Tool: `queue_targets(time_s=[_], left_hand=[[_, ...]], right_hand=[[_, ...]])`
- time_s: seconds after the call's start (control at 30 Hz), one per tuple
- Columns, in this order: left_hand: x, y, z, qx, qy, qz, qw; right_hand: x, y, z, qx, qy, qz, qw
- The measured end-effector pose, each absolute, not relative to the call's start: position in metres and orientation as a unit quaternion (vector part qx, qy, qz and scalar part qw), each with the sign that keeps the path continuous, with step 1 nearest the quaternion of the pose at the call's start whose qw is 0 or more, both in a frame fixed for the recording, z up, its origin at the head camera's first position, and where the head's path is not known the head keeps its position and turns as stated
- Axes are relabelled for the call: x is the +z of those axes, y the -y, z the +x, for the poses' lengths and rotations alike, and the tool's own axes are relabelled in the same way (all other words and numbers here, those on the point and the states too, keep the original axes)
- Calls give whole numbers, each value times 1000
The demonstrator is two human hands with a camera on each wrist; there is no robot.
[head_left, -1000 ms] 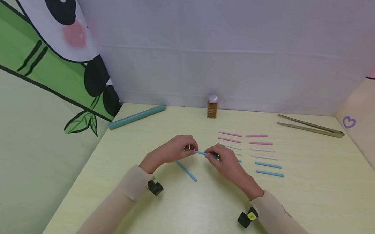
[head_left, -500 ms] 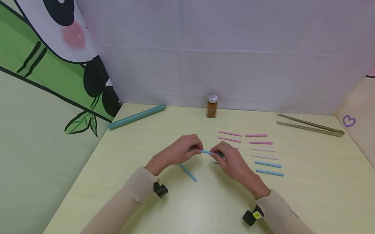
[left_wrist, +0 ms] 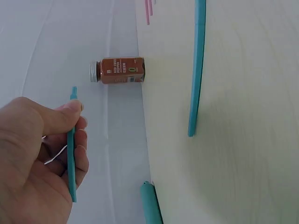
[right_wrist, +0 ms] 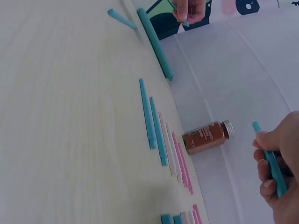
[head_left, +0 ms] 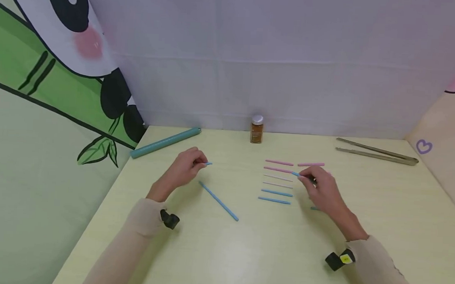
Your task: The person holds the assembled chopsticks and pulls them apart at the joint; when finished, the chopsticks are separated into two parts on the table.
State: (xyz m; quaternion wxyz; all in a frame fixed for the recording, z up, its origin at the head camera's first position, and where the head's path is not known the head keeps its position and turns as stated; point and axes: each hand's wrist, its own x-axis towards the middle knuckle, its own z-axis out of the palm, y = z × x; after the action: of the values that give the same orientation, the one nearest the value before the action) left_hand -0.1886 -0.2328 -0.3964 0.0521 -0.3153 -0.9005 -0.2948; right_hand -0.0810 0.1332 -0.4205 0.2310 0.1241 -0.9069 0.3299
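Note:
My left hand (head_left: 184,167) pinches a short blue stick (left_wrist: 71,163) between thumb and fingers, above the table's left half; a narrower tip shows at its end in the left wrist view. To the right, my right hand (head_left: 324,189) holds another short blue stick (right_wrist: 275,175), above the right-hand column of sticks. A longer blue stick (head_left: 219,202) lies slantwise on the table between the hands. Beside the right hand lies a column of blue sticks (head_left: 274,200), thin white sticks (head_left: 278,185) and pink sticks (head_left: 279,163). The hand and forearm hide much of the second column.
At the table's back stands a jar with red-brown contents (head_left: 256,134) and a silver lid. A teal roll (head_left: 166,142) lies at the back left, metal tongs (head_left: 379,153) at the back right. A pale cloth (head_left: 291,85) hangs behind the table (head_left: 245,261).
The hands held one blue stick between them; now they are apart, left hand to the left, right hand to the right, each with a blue piece. The long stick shows whole.

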Motion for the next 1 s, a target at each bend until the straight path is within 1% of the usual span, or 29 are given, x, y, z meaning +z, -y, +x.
queue_targets(time_s=[0.1,0.2,0.5,0.6,0.83,1.0], left_hand=[[-394,240,-190,-302,899,-317,26],[-395,234,-189,-309,893,-326,9],[-415,201,-175,-306,883,-357,-2],[-423,186,-169,-288,883,-371,-18],[-435,144,-153,-272,876,-394,-57],[-445,117,-141,-257,862,-432,-62]], right_hand=[[-420,-152,-75,320,914,114,224],[-422,-159,-71,324,915,111,213],[-425,-172,-64,313,917,130,212],[-428,-180,-62,306,922,135,194],[-436,-199,-52,293,937,134,134],[-443,-211,-42,294,936,149,125]])
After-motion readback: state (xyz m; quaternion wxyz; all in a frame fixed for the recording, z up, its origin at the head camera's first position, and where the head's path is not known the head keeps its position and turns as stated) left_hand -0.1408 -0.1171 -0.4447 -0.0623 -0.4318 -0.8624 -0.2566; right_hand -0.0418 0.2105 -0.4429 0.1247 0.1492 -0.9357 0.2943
